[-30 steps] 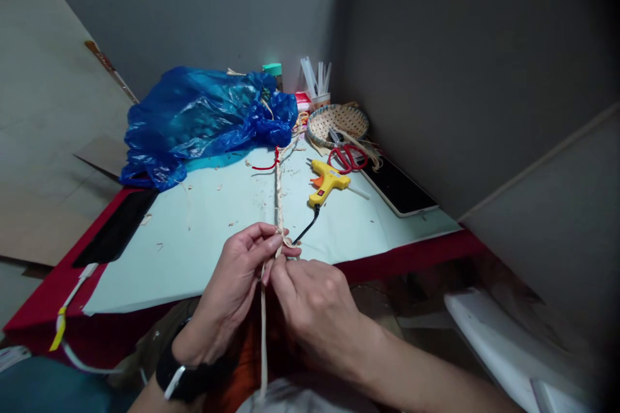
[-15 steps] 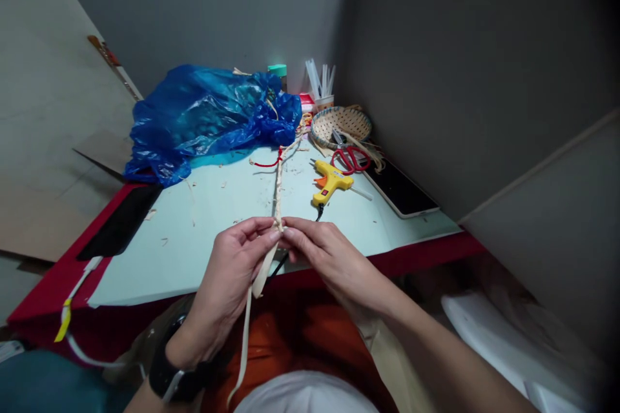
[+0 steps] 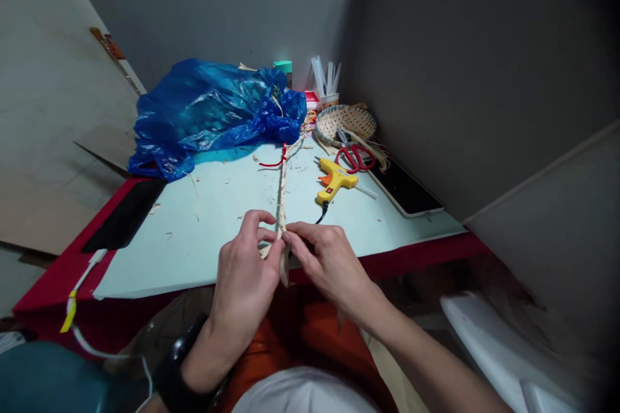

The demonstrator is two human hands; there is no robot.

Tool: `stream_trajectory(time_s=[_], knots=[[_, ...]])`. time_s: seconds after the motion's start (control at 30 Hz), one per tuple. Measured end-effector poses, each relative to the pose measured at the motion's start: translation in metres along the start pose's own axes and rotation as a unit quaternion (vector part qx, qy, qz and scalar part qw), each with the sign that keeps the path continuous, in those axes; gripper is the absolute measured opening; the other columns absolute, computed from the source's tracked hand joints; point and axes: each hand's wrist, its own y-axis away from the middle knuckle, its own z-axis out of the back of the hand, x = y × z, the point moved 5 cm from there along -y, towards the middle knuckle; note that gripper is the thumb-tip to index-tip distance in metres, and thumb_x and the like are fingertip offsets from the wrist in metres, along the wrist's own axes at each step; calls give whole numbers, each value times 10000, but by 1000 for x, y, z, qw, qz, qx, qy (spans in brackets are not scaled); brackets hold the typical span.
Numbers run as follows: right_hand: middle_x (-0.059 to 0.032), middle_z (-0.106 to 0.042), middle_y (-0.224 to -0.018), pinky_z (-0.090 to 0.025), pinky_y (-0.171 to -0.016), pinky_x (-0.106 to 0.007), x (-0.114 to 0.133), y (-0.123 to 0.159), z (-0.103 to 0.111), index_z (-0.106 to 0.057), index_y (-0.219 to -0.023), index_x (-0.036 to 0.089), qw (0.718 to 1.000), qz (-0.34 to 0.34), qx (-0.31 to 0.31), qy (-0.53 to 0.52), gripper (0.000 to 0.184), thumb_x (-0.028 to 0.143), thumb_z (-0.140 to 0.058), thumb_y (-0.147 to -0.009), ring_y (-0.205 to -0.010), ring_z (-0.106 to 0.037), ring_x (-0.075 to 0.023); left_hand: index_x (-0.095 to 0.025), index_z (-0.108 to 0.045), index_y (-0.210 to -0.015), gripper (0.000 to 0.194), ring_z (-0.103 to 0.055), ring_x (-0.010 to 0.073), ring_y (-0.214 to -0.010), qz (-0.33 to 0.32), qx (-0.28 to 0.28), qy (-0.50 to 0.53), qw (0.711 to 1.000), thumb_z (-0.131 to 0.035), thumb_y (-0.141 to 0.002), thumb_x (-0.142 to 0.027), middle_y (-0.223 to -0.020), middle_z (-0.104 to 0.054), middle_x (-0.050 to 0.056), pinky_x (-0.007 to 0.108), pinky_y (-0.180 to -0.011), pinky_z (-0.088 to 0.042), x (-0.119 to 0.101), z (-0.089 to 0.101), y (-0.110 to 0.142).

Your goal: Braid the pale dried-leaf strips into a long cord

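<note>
Head view: closest to us, a black band [image 3: 186, 368] sits on the left wrist, below the braid [image 3: 283, 190] and to its left. The left hand [image 3: 246, 268] pinches the near end of the braid with its thumb and bent fingers. The right hand [image 3: 329, 258] pinches the same spot from the other side. A flat loose strip [image 3: 285, 272] hangs from that near end. The braid runs straight away from the fingers over the pale green table top [image 3: 217, 232].

To do this well, one thumb should hold the last crossing snug while the strips are laid flat and pulled evenly. A hard tug could split a strip, and a slack one may leave a lump.

Right of the braid, and apart from it, lies a yellow glue gun [image 3: 334, 182]. Farther right is a dark tablet [image 3: 409, 190]. Red string [image 3: 272, 164] sits at the braid's far end. Red scissors [image 3: 357, 156] lie to the right of that end. Past it, a round basket [image 3: 357, 117] stands on the right and a big blue bag [image 3: 213, 110] on the left.
</note>
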Motion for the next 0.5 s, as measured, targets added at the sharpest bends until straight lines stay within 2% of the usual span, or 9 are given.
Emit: stream_trajectory(time_s=[0.17,0.27,0.33,0.5], knots=[[-3,-618,-620,-316,-557,-216,-6,1,-3,-687,-805,157,999,-17,-25,-35,290,266,-454,-939,-549,-482,-99,-212,-556,-1035,191,-688,206,-739,-37,-3,-84,996,-583,-846,-200,-788,-724,6,283,-658,-449,-3,1,4],[7,-575,-569,-306,-542,-221,-8,3,-4,-671,-776,159,999,-23,-34,-19,286,264,-454,-929,-518,-446,-97,-187,-623,-899,64,-658,206,-662,-99,-7,-177,979,-569,-868,-199,-742,-706,23,299,-619,-422,-5,2,6],[8,-559,-557,-308,-542,-222,-9,5,-6,-646,-736,162,999,-26,-37,-15,288,266,-455,-925,-516,-437,-98,-176,-648,-828,102,-640,206,-649,-146,-18,-214,966,-558,-875,-178,-724,-698,31,310,-617,-414,-7,2,9],[15,-531,-542,-321,-541,-217,-9,7,-11,-573,-640,162,995,-31,-45,-82,335,270,-440,-928,-519,-433,-95,-139,-672,-795,124,-604,204,-661,-217,-76,-214,949,-569,-864,-140,-698,-669,48,321,-630,-418,-16,0,21]])
